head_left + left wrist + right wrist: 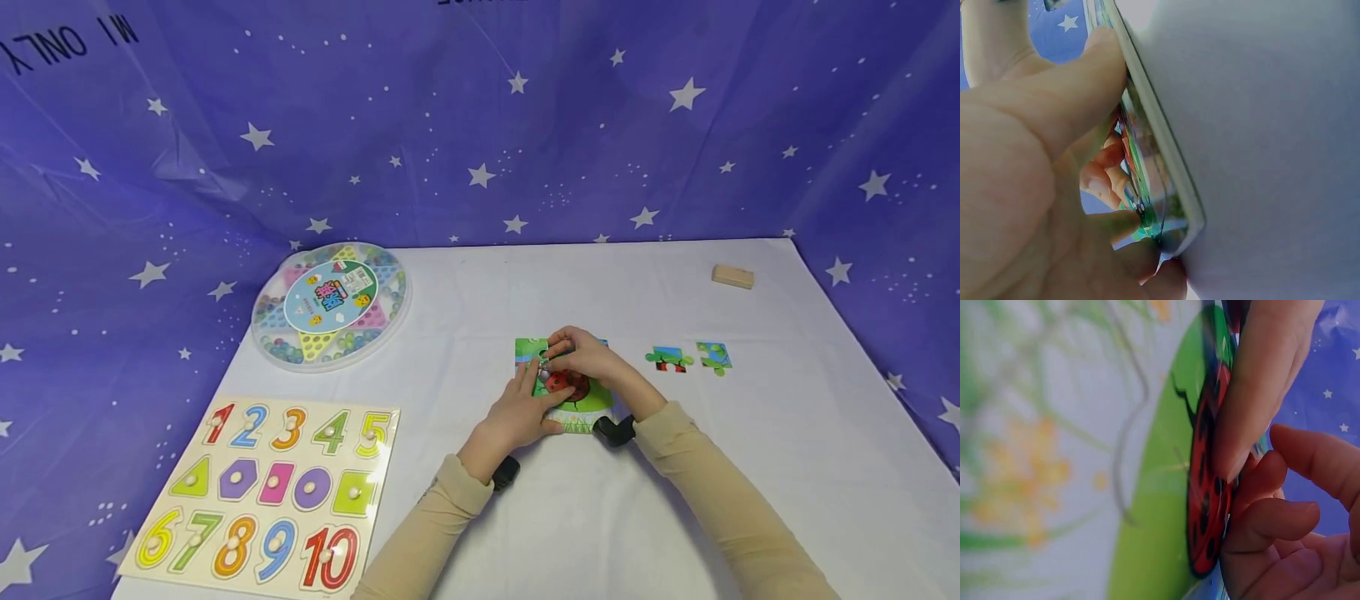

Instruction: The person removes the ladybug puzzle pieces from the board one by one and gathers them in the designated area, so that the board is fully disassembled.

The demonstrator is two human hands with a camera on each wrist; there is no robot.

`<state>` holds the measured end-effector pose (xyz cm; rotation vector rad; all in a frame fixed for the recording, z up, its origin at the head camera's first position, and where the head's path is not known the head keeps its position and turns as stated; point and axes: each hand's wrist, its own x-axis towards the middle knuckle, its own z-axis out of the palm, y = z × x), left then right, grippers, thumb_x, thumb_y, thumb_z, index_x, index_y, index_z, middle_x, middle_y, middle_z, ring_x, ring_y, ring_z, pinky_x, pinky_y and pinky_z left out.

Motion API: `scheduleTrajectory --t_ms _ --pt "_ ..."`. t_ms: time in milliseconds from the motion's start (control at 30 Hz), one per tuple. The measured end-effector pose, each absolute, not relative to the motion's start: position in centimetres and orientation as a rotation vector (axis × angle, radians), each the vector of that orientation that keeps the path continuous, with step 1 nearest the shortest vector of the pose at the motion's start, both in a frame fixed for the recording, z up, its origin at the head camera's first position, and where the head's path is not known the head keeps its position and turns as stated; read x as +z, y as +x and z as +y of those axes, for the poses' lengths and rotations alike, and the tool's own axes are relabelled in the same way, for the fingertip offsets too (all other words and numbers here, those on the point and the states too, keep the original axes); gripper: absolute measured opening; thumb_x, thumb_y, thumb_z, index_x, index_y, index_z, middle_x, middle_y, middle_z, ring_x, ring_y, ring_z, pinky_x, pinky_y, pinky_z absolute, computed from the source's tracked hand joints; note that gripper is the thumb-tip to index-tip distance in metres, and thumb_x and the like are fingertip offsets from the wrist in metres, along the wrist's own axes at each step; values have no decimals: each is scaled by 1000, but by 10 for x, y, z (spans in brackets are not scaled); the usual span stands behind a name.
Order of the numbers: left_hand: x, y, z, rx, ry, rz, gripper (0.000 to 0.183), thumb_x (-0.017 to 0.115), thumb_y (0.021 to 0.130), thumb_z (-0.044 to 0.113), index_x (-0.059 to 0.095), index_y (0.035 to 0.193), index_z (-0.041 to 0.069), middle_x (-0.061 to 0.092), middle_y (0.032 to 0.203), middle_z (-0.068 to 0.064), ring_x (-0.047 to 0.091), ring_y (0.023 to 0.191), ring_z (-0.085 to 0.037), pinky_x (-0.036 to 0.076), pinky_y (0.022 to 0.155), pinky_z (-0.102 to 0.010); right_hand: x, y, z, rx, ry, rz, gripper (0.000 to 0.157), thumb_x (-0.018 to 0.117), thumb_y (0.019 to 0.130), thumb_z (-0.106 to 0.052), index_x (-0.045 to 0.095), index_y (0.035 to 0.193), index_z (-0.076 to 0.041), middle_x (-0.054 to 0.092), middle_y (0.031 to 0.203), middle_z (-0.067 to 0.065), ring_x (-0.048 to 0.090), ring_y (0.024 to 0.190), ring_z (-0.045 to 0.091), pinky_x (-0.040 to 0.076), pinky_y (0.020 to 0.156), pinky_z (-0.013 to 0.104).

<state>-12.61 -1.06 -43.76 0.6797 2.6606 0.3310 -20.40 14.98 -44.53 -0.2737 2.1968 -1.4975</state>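
A ladybug jigsaw puzzle [592, 407] with a raised rim lies on the white table before me. Across its left side rests my left hand [517, 414], fingers extended, with the thumb stretched over the red ladybug [1205, 506]. My right hand [588, 357] reaches over the upper part, and its curled fingers pinch a puzzle piece near the top left; the fingers hide most of that piece. Seen from the left wrist, the left thumb [1100, 69] lies along the board's edge. Two loose pieces, one blue, green and red [670, 359], another blue and green [714, 356], lie to the right.
A wooden number-and-shape board [283, 446] sits at front left. Behind it lies a round clear case of marbles [390, 321]. At the back right is a small wooden block [732, 276]. Starry purple cloth [480, 125] hangs behind the table.
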Motion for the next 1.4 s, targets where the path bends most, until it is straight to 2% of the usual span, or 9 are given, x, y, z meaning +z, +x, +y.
scheduleTrajectory --t_ms 133,333,500,667,800,967,1167,1400 --pt "-439 -126 -12 360 671 2666 58 53 86 46 32 140 38 -5 150 -13 -2 135 -35 25 103 -43 -443 -207 146 -1480 -293 2215 43 64 80 -1 41 115 8 58 98 18 57 87 24 46 78 34" --pt "-441 -126 -12 341 681 2693 57 52 86 47 33 139 39 2 148 -13 4 135 -33 36 95 -44 -444 -209 141 -1289 -454 2380 50 69 76 -3 43 118 2 57 90 11 56 78 21 46 76 36" --pt "-439 -124 -11 274 689 2705 56 48 87 48 31 140 40 3 148 -13 3 136 -32 36 96 -43 -441 -208 141 -1139 -503 2494 46 71 76 -6 47 115 0 55 86 7 54 74 19 45 75 38" --pt "-439 -124 -10 188 730 2725 57 45 88 51 27 141 40 5 149 -13 0 136 -32 25 104 -40 -439 -206 144 -1095 -478 2530 46 72 76 -10 48 114 1 56 85 6 54 78 20 45 77 40" --pt "-440 -125 -12 113 732 2728 61 41 89 54 22 144 35 7 149 -11 1 136 -30 20 106 -37 -440 -205 148 -1085 -480 2539 48 72 77 -12 48 116 4 56 86 7 55 80 21 46 77 41" --pt "-442 -125 -16 176 662 2701 68 42 87 57 19 145 30 7 149 -8 1 137 -25 27 103 -36 -440 -206 158 -1143 -465 2514 48 72 77 -11 48 116 3 57 85 7 54 76 19 47 71 36" --pt "-443 -126 -19 257 647 2676 69 45 87 56 19 145 30 7 149 -8 5 136 -27 32 99 -40 -439 -206 177 -1311 -463 2399 48 70 78 -7 47 118 5 57 85 11 56 71 22 47 64 33" --pt "-446 -126 -20 286 672 2675 69 46 87 55 20 145 29 5 150 -9 4 136 -27 28 102 -39 -437 -200 211 -1451 -382 2313 53 70 80 -11 45 124 5 57 89 15 52 67 19 45 61 36"
